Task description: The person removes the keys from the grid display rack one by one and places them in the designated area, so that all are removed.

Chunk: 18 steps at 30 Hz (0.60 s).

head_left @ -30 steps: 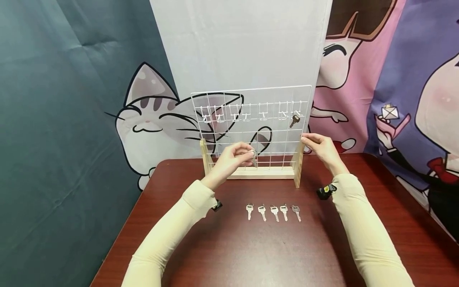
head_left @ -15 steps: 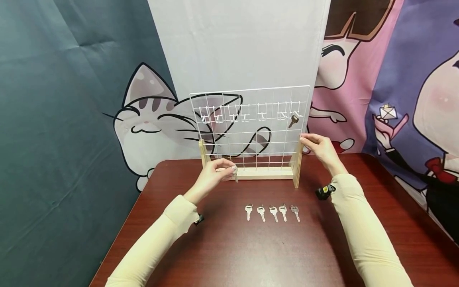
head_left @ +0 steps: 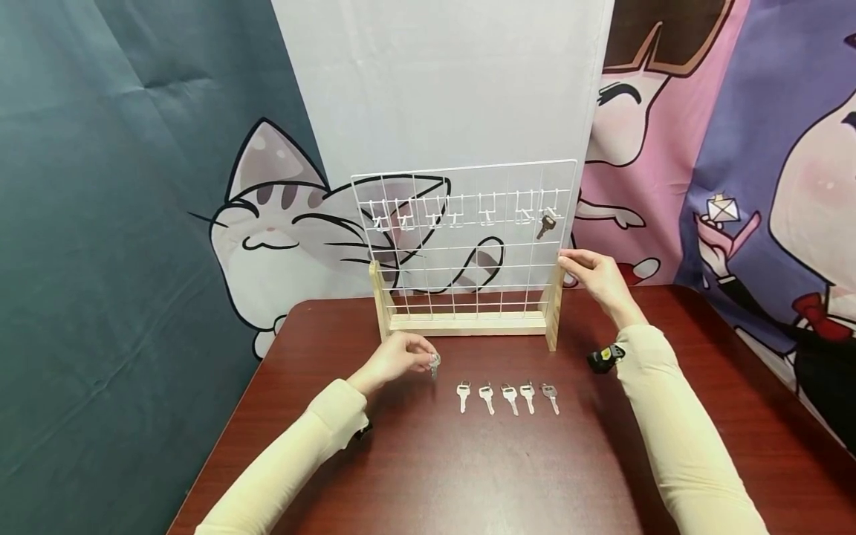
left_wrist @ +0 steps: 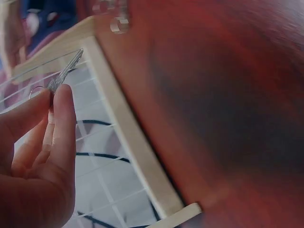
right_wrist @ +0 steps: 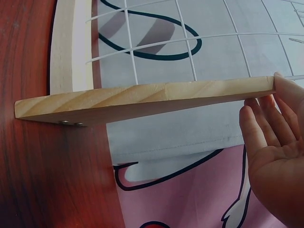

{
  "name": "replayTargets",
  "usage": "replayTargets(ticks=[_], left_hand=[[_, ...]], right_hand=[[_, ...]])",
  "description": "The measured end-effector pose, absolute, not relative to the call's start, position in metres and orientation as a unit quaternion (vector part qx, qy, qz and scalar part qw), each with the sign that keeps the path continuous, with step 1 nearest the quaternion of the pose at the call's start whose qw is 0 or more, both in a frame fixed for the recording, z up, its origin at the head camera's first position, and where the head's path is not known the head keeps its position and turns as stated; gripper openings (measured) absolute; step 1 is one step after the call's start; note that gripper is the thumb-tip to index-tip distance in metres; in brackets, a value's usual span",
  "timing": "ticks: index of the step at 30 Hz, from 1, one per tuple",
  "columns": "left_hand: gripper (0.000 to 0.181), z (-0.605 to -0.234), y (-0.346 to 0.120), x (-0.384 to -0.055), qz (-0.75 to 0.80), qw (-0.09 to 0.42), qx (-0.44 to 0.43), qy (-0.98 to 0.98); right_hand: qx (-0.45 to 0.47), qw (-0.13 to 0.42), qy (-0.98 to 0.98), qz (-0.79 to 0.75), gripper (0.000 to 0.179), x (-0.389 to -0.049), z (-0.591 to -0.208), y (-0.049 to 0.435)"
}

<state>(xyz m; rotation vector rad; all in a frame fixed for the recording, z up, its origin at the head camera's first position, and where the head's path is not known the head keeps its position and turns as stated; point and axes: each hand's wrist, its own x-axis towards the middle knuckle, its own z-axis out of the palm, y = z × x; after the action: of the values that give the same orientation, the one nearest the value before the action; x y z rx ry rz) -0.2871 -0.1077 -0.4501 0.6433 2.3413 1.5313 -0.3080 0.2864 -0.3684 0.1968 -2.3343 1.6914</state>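
Note:
My left hand (head_left: 397,358) pinches a silver key (head_left: 435,364) between thumb and fingertips, low in front of the rack's left side. Close up in the left wrist view, the key (left_wrist: 66,72) points away from the fingertips, with a thin ring at its head. My right hand (head_left: 600,282) holds the top of the right wooden post (right_wrist: 142,99) of a white wire grid rack (head_left: 468,256), thumb and fingers on either side of it. One darker key (head_left: 547,224) hangs from the rightmost hook. Several silver keys (head_left: 510,398) lie in a row on the table.
White hooks (head_left: 486,218) line the upper part of the grid. The rack's wooden base (head_left: 468,325) stands toward the back of the reddish-brown table (head_left: 468,475). Printed cloths (head_left: 455,89) hang behind and to both sides.
My left hand has moved left and down from in front of the grid to near the table, carrying the key. My right hand has stayed on the post.

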Motion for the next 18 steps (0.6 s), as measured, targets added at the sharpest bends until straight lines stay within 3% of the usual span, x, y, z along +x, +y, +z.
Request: replayTargets(ticks=[6,18], left_hand=[[0.006,-0.471,-0.103,-0.290,0.508,0.170,0.211,0.818],[0.005,-0.490,-0.098,-0.292,0.487,0.180,0.210,0.829]], right_hand=[[0.051,0.120,-0.806,0.578,0.043,-0.308,-0.366,0.285],[0.046,0.112,-0.804,0.583,0.044,-0.310,-0.367,0.285]])
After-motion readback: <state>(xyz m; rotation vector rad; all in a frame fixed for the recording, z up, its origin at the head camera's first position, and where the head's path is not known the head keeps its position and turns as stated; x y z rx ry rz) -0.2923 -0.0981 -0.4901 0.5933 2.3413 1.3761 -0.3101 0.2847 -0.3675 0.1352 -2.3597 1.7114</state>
